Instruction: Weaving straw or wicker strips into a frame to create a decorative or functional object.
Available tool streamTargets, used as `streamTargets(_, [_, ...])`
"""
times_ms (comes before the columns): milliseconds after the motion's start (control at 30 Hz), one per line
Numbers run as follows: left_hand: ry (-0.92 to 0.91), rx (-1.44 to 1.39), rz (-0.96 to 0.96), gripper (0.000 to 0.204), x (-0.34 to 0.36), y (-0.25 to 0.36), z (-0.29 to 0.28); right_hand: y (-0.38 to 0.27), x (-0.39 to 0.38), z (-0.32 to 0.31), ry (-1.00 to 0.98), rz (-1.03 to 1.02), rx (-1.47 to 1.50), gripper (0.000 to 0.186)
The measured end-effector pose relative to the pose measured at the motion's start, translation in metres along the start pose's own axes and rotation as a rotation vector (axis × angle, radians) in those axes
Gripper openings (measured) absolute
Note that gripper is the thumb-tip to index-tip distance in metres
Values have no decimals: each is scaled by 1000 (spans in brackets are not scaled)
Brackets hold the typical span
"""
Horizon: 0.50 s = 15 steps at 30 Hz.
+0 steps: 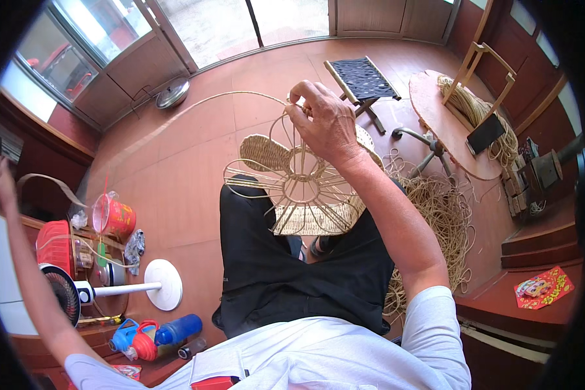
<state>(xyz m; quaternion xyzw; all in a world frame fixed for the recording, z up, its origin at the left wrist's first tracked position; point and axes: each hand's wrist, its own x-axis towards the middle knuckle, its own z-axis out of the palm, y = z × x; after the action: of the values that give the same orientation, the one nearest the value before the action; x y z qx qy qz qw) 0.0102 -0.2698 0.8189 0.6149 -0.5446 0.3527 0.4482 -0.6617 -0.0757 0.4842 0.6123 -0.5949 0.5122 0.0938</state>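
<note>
We have the wicker frame (301, 174) between our knees (244, 188); left, a fan (120, 290), bucket (114, 218) beyond it; right, a cord heap (439, 221) on the floor (188, 162), stool (364, 78) ahead, round table (435, 117) farther right.

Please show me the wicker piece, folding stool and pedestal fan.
Wicker piece (305, 174), head view: central woven band.
Folding stool (363, 78), head view: dark woven seat.
Pedestal fan (127, 289), head view: white pole.

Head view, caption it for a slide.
Right hand pinching cord at a partly woven wicker frame, left hand far aside.
</note>
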Motion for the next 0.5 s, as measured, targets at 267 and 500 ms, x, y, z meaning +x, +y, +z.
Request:
streamTargets(267, [-923, -1162, 220, 32, -388, 372, -5, 4, -3, -12, -108, 81, -10, 14])
streamTargets(500, [-962, -1355, 59, 39, -464, 465, 14, 6, -5, -15, -101, 123, -1, 15])
